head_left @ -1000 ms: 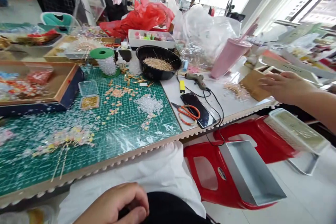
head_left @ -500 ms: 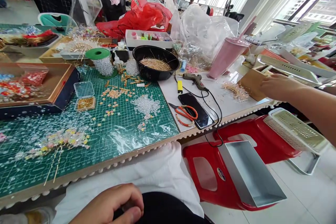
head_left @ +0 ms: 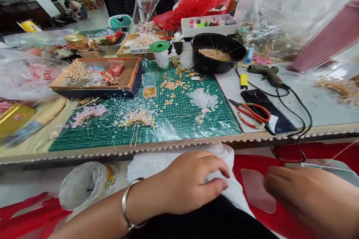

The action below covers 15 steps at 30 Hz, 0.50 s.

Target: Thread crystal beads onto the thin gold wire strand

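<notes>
My left hand lies on my lap with a silver bracelet on the wrist. Its fingers and thumb are curled onto a white cloth and pinch its edge. My right hand hovers low over a red plastic stool, fingers stretched toward the left and holding nothing. Just ahead, a green cutting mat carries a beaded hairpin ornament, loose clear beads and small pink pieces.
Orange-handled scissors rest on a black phone right of the mat, with a glue gun and its cable. Behind stand a black bowl of gold pins and a brown tray. A plastic jar sits below the table edge.
My view swung left and down. My right hand left the wooden box at the table's right and came down over the red stool. My left hand moved up onto the white cloth.
</notes>
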Tool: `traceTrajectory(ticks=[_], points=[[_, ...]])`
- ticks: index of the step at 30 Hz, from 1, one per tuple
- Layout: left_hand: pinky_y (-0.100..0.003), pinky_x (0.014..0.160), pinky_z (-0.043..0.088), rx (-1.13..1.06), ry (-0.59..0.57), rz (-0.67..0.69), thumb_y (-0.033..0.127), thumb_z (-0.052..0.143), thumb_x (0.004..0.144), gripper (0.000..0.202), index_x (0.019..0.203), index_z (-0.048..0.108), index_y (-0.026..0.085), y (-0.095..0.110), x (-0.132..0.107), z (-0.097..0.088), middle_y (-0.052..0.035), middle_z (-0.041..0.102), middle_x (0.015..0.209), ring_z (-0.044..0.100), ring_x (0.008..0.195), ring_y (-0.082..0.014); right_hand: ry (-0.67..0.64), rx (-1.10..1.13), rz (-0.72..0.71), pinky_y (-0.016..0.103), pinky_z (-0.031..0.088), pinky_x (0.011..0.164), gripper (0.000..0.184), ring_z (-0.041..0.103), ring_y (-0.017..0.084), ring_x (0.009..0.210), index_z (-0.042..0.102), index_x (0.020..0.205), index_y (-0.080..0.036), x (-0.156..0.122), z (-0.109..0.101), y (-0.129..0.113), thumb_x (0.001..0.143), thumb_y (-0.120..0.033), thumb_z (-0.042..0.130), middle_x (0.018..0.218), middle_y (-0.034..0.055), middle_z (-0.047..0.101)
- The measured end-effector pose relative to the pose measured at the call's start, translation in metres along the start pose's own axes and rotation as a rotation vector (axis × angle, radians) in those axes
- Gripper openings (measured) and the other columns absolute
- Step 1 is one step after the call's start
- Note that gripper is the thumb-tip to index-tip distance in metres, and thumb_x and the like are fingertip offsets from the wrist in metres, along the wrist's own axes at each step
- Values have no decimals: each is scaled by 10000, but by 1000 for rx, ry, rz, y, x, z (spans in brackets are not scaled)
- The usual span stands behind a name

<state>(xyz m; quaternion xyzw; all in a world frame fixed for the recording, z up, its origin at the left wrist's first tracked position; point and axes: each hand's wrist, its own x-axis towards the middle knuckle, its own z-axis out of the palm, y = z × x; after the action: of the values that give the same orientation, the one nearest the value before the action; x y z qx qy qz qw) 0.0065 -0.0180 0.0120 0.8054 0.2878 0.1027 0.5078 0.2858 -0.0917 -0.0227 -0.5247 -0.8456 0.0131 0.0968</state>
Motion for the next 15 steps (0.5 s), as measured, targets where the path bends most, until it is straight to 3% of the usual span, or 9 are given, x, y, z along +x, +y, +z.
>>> traceTrajectory(ticks=[1,3,7,10,12,14,15], points=[[-341,1049,419,-13,17,34,339,569,970,231,1140,642,201,1,-1,2,-74,679,1283,612,1197,-220,-85,48,-184,352,379,449,342,538,170,414,602,656,-280,8,-3,-13,715,25,458,558,5,620],[-319,976,465,-62,34,21,385,590,965,273,1163,617,198,1,-7,5,-71,705,1216,649,1115,-206,-129,121,-318,312,417,452,322,612,168,475,633,784,-261,29,-9,-35,765,2,448,625,1,663],[-221,659,463,-147,140,-193,358,578,969,184,975,654,192,-6,-34,3,5,713,835,645,738,-126,-133,334,-174,253,492,496,287,650,161,559,619,763,-244,56,-8,-60,953,-152,424,705,22,684],[-222,672,449,-34,284,-292,292,615,940,126,899,676,191,-12,-61,-6,10,706,812,631,737,-123,-166,464,-71,258,555,557,289,710,198,696,653,797,-250,53,5,-59,995,-248,443,786,47,718],[-233,703,453,82,353,-286,253,624,930,102,877,687,192,-14,-74,-11,8,714,805,637,745,-129,-204,499,-47,278,592,610,254,739,229,789,684,856,-263,46,17,-54,997,-283,474,858,56,744],[-248,731,464,177,358,-216,250,605,944,124,878,693,190,-13,-79,-13,-2,728,809,651,752,-139,-223,508,-86,305,621,681,162,758,248,852,703,1063,-297,42,28,-54,964,-311,575,977,52,772],[-257,741,472,217,334,-167,255,582,958,147,887,693,188,-13,-79,-13,-10,736,815,659,758,-147,-213,519,-109,310,627,706,241,764,250,862,676,1173,-315,42,33,-56,936,-325,630,1027,49,775]])
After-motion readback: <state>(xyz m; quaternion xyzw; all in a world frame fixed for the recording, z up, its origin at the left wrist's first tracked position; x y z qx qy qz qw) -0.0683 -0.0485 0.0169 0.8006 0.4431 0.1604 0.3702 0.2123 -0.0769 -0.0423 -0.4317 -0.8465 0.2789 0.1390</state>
